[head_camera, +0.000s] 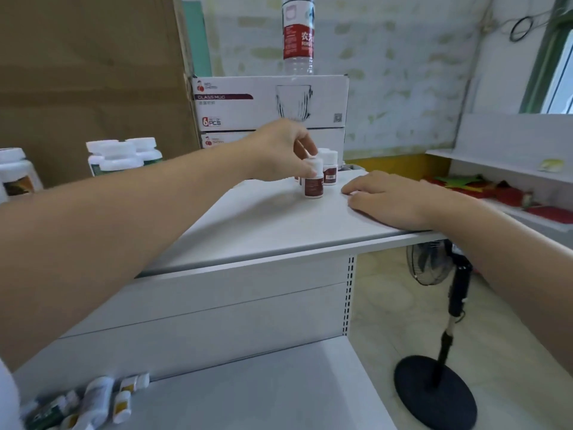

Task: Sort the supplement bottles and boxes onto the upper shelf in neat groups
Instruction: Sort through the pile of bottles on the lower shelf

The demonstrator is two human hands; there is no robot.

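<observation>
Left hand [279,150] fingers pinch cylindrical white-capped bottle [313,178]; right hand [387,200] flat on smooth shelf [279,231].

shop stockroom | metal shelving [279,240] | boxed glass mugs [269,102] | supplement bottles [124,158]

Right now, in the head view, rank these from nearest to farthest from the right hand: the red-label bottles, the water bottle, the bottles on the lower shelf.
From the right hand, flat on the upper shelf:
1. Red-label bottles, just to its left, under the left hand.
2. Water bottle, up behind on the stacked boxes.
3. Lower-shelf bottles, lying far down-left.
</observation>
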